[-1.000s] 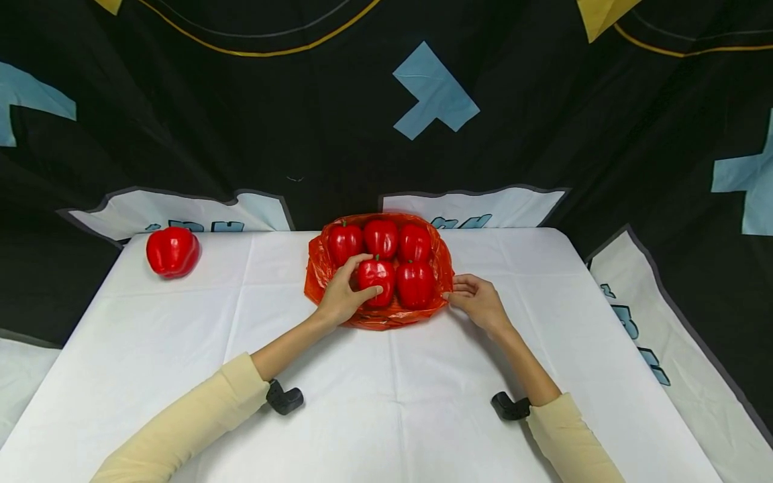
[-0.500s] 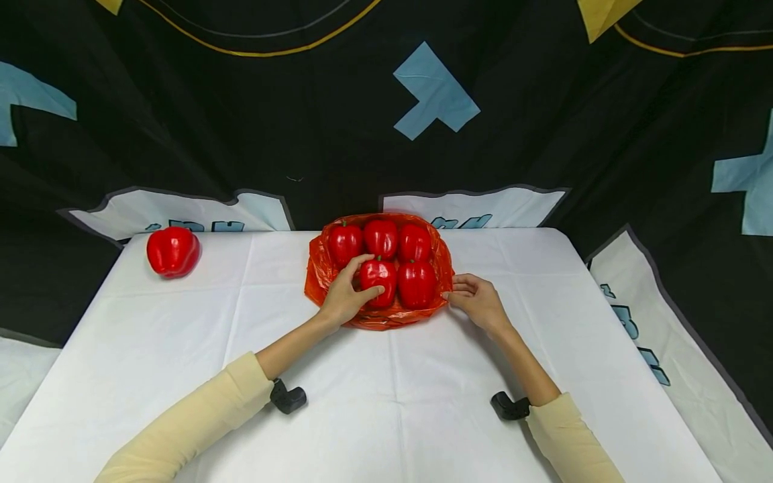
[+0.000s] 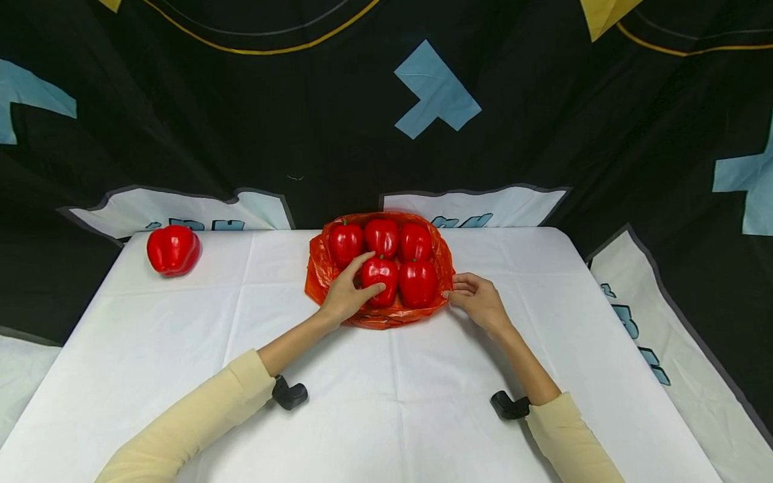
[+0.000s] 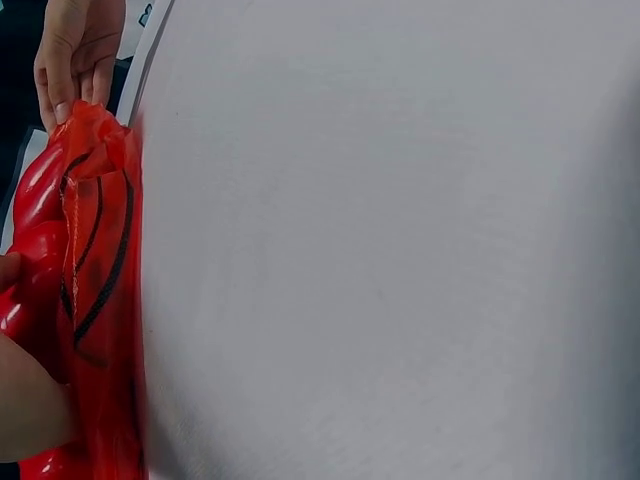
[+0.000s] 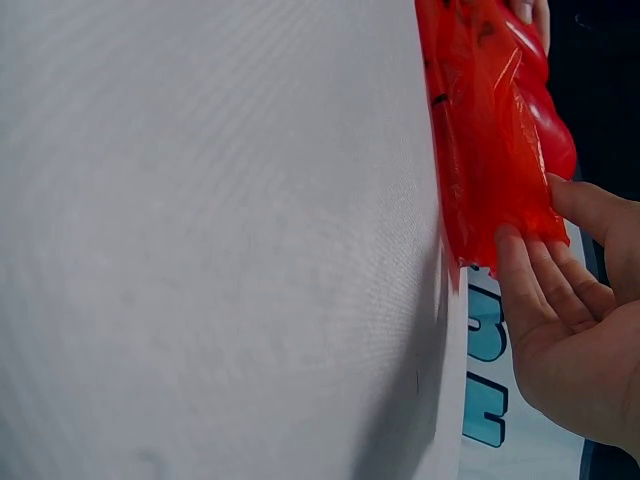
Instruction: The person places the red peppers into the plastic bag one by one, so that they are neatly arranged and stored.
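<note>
An open red plastic bag [image 3: 320,275] lies at the table's far middle with several red bell peppers in it. My left hand [image 3: 345,293] reaches over the bag's left side and grips the front-left bell pepper [image 3: 379,278], thumb in front and fingers behind. That pepper sits against its right neighbour [image 3: 418,284]. My right hand [image 3: 480,305] pinches the bag's right rim; in the right wrist view the thumb is on the inner side and the fingers [image 5: 520,270] on the outer. In the left wrist view the bag's side [image 4: 105,250] hides most of the peppers.
One more red bell pepper [image 3: 173,251] lies at the table's far left corner. A white cloth [image 3: 338,416] covers the table. Behind the far edge hangs a black patterned cloth [image 3: 241,121]. Both wrists carry black camera mounts [image 3: 290,394].
My left hand has shifted slightly to the right with the front-left bell pepper, bringing it up to its neighbour. The right hand stays at the bag's rim.
</note>
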The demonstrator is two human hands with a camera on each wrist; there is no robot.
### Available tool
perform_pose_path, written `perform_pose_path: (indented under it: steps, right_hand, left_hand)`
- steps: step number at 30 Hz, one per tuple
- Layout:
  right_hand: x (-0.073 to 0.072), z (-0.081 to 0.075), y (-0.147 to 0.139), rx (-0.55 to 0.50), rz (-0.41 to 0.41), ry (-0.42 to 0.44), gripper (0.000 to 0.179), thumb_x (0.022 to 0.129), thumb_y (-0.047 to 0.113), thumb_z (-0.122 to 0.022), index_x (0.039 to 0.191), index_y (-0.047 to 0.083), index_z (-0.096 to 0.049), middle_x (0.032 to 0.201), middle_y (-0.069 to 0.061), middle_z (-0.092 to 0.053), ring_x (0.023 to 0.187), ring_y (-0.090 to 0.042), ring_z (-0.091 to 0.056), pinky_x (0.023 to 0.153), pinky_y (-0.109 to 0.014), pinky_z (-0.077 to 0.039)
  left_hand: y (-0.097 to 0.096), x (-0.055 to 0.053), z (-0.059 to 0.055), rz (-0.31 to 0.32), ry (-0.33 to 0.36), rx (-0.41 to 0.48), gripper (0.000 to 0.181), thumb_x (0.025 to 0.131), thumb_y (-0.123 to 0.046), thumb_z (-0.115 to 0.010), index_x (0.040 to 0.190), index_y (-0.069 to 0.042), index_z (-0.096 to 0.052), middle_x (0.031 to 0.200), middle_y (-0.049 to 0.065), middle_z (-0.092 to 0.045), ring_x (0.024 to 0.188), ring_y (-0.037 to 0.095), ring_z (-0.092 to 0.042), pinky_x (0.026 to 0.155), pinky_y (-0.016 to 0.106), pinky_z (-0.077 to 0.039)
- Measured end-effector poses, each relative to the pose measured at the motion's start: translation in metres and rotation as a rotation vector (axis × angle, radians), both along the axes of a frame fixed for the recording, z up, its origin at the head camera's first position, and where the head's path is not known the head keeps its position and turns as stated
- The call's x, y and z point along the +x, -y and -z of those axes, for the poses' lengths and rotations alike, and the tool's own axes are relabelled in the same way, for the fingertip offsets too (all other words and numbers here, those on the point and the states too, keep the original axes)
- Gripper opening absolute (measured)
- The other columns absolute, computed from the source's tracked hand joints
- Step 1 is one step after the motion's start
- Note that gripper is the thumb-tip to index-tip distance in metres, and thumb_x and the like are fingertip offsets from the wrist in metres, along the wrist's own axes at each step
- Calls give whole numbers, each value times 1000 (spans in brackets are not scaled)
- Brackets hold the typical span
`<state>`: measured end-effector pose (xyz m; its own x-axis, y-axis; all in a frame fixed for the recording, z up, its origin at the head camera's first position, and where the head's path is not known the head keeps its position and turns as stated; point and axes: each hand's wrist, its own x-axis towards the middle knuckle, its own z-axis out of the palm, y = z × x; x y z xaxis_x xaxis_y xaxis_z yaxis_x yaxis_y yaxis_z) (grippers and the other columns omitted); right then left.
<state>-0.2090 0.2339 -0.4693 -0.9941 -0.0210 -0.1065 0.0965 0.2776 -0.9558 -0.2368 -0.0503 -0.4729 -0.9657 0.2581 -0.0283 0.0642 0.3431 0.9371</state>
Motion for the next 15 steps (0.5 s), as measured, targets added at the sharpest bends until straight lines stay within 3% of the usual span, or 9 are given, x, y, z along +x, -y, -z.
perform_pose_path:
  steps: [15]
  right_hand:
    - [1,0,0,13,0,-9,39,89,4,-75,122,-10,-60,113,-22,-66,94,-18,-67,81,-21,-55]
  left_hand:
    - [1,-4,0,9,13,9,70,92,-24,-73,153,-25,-39,152,10,-40,135,31,-40,105,52,-43]
